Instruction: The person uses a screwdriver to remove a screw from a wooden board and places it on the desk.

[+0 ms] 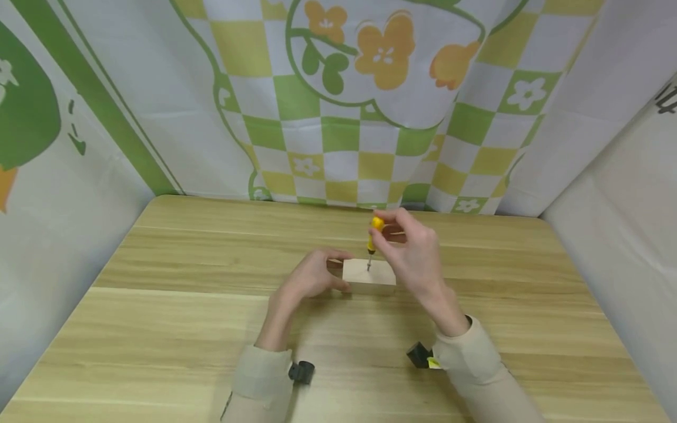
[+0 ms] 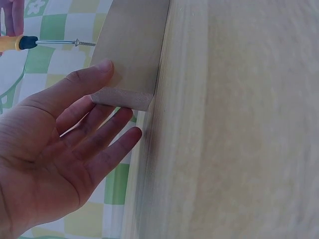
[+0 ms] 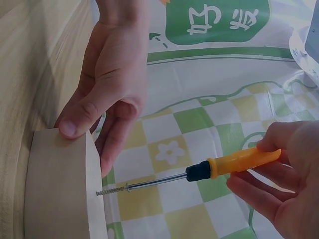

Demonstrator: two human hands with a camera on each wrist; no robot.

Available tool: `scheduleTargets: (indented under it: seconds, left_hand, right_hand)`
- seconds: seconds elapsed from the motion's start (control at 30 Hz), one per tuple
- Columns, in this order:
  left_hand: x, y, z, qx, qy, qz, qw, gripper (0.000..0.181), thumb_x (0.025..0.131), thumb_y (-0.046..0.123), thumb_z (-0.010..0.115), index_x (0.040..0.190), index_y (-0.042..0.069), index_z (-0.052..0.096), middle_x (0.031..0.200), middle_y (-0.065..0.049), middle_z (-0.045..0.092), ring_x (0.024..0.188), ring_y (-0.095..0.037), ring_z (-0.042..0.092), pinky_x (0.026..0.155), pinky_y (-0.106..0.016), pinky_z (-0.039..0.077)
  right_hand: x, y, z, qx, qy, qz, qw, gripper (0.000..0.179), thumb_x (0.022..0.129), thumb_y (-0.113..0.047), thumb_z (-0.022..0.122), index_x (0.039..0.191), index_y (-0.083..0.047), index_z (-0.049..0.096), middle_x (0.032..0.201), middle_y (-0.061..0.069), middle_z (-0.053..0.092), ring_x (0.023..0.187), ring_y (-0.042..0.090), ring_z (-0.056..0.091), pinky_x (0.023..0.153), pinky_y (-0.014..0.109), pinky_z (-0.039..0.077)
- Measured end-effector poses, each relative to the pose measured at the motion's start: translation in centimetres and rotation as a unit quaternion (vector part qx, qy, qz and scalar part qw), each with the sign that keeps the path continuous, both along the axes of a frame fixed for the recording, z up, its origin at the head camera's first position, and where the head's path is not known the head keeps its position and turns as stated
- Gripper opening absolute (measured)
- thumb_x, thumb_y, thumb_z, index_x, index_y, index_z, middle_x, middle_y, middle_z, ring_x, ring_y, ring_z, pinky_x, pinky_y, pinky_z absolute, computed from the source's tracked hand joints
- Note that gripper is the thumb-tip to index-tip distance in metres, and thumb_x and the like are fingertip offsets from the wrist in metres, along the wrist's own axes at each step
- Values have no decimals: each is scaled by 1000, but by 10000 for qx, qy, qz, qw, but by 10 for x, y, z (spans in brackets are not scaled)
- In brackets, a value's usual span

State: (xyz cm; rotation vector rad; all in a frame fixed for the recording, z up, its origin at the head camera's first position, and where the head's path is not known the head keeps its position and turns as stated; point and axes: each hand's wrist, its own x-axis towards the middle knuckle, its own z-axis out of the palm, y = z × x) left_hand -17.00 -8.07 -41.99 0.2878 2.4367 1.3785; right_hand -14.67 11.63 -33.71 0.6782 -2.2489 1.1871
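Observation:
A pale wooden block [image 1: 382,272] lies on the table, and my left hand [image 1: 311,276] grips its left end between thumb and fingers. In the left wrist view, the thumb [image 2: 82,85] presses one face while the fingers lie at the end. My right hand [image 1: 419,249] holds a screwdriver [image 1: 372,239] by its yellow handle, pinched between thumb and fingers. Its metal shaft points down at the block. At its tip, a screw [image 3: 112,190] stands upright on the block's top face, much of its thread showing. Whether the point has entered the wood is too small to tell.
The wood-grain table [image 1: 185,329] stretches to both sides of the hands. A checkered floral curtain [image 1: 338,135] hangs along its back edge, with white fabric at the sides. Small black cameras [image 1: 302,372] are worn at both wrists.

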Motion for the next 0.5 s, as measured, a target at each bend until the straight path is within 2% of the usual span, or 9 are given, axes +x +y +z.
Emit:
scheduleTargets:
  seconds: [0.17, 0.3, 0.4, 0.5]
  left_hand:
    - [-1, 1, 0, 18, -26, 22, 10000, 64, 71, 8, 88, 131, 15, 66, 135, -5, 63, 122, -24, 61, 107, -43, 48]
    - [-1, 2, 1, 71, 2, 16, 10000, 64, 71, 9, 88, 130, 15, 66, 135, -5, 63, 122, -24, 61, 106, -44, 48]
    - [-1, 1, 0, 60, 50, 18, 10000, 63, 71, 9, 88, 130, 14, 66, 136, -5, 63, 122, -25, 61, 106, -43, 49]
    - [-1, 1, -1, -10, 69, -2, 10000, 64, 71, 10, 88, 131, 15, 66, 137, -5, 62, 122, -25, 61, 107, -44, 48]
  right_hand:
    - [-1, 1, 1, 134, -108, 233, 9996, 27, 91, 2, 66, 117, -1, 67, 108, 15, 72, 88, 27, 74, 70, 27, 62]
    - [-1, 0, 3, 419, -249, 201, 9986, 30, 92, -1, 67, 122, -3, 64, 116, 11, 60, 92, 24, 71, 71, 24, 61]
    - [-1, -2, 3, 565, -245, 91, 9981, 29, 91, -11, 72, 118, -5, 64, 113, 11, 54, 92, 21, 66, 70, 25, 61]
    - [0, -4, 2, 562, -37, -72, 9984, 28, 87, -16, 77, 110, -4, 66, 105, 11, 56, 87, 19, 64, 67, 26, 61]
